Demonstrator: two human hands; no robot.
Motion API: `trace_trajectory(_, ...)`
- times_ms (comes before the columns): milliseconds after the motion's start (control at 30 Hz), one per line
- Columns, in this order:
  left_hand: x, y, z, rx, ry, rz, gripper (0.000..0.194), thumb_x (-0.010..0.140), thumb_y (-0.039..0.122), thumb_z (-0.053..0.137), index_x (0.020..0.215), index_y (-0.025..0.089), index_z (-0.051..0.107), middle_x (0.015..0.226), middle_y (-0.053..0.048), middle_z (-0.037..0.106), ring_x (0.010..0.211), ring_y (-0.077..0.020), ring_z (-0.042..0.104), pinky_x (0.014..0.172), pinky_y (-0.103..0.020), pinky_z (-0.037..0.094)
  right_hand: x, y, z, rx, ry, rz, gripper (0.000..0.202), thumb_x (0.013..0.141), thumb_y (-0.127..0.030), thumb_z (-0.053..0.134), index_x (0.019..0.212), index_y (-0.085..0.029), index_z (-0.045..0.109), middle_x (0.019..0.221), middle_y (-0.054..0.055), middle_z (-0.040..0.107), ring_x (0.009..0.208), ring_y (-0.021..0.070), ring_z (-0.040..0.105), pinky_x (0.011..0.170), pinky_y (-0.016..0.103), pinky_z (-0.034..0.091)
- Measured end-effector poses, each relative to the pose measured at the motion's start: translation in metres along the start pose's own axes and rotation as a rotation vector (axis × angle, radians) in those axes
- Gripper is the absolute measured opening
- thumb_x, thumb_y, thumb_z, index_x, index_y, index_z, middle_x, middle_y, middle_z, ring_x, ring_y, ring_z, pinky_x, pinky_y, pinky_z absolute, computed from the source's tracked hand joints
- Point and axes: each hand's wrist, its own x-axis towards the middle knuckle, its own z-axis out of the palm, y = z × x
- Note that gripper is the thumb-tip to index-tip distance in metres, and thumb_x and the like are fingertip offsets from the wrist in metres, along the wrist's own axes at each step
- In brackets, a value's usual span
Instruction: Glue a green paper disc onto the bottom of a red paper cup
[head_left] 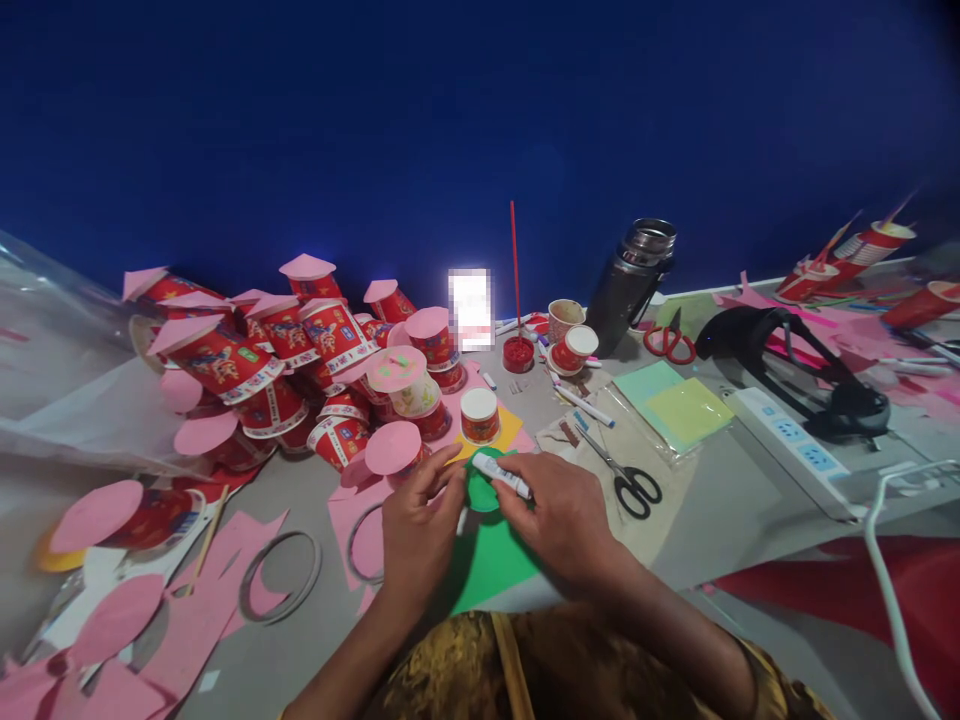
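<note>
In the head view my right hand (562,510) grips a small white tube (504,476), perhaps glue, tilted over a green disc (484,494). My left hand (424,515) is curled at the disc's left edge; what its fingers pinch, if anything, is hidden. Below the disc lies a sheet of green paper (499,565). Just beyond my hands a red paper cup (480,418) stands upside down, its white base up, by a piece of orange paper (511,431).
Red cups with pink paper discs (330,335) pile up at left. Black scissors (622,472) lie right of my hands, near a power strip (787,440). A dark flask (631,285) stands behind. Grey rings (280,577) and pink scraps lie front left.
</note>
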Motion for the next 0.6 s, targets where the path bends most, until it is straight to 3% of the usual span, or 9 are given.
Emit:
trace_trajectory(133, -0.002, 0.000, 0.001, -0.028, 0.029, -0.014, 0.040, 0.077, 0.042, 0.073, 0.110, 0.020, 0.078, 0.106, -0.009, 0.083, 0.098, -0.0255, 0.079, 0.088, -0.037, 0.063, 0.001, 0.001, -0.001, 0.006, 0.045, -0.017, 0.012, 0.097, -0.023, 0.064, 0.106, -0.020, 0.072, 0.093, 0.003, 0.079, 0.083, 0.0200, 0.071, 0.075, 0.030, 0.042)
trace_trajectory(333, 0.009, 0.007, -0.005, -0.297, -0.149, -0.160, 0.039, 0.077, 0.044, 0.077, 0.106, 0.018, 0.077, 0.103, -0.008, 0.082, 0.091, -0.0202, 0.076, 0.080, -0.028, 0.061, 0.002, 0.000, -0.002, 0.001, 0.045, -0.076, 0.012, 0.102, -0.025, 0.059, 0.105, -0.023, 0.071, 0.083, 0.003, 0.074, 0.078, 0.0198, 0.066, 0.071, 0.029, 0.039)
trace_trajectory(467, 0.017, 0.008, -0.008, -0.218, -0.181, -0.142, 0.030, 0.077, 0.043, 0.077, 0.094, 0.018, 0.081, 0.088, -0.005, 0.081, 0.075, -0.0151, 0.070, 0.069, -0.022, 0.056, 0.003, -0.001, -0.002, 0.012, 0.021, -0.119, 0.014, 0.103, -0.024, 0.057, 0.103, -0.022, 0.070, 0.084, 0.004, 0.073, 0.079, 0.0202, 0.065, 0.069, 0.030, 0.039)
trace_trajectory(600, 0.020, 0.006, -0.006, -0.141, -0.167, -0.113, 0.022, 0.074, 0.039, 0.078, 0.081, 0.019, 0.081, 0.080, -0.004, 0.080, 0.073, -0.0163, 0.069, 0.070, -0.024, 0.055, 0.004, -0.002, -0.002, 0.001, 0.025, -0.134, 0.014, 0.103, -0.022, 0.056, 0.102, -0.021, 0.071, 0.085, 0.004, 0.073, 0.080, 0.0208, 0.065, 0.069, 0.031, 0.039)
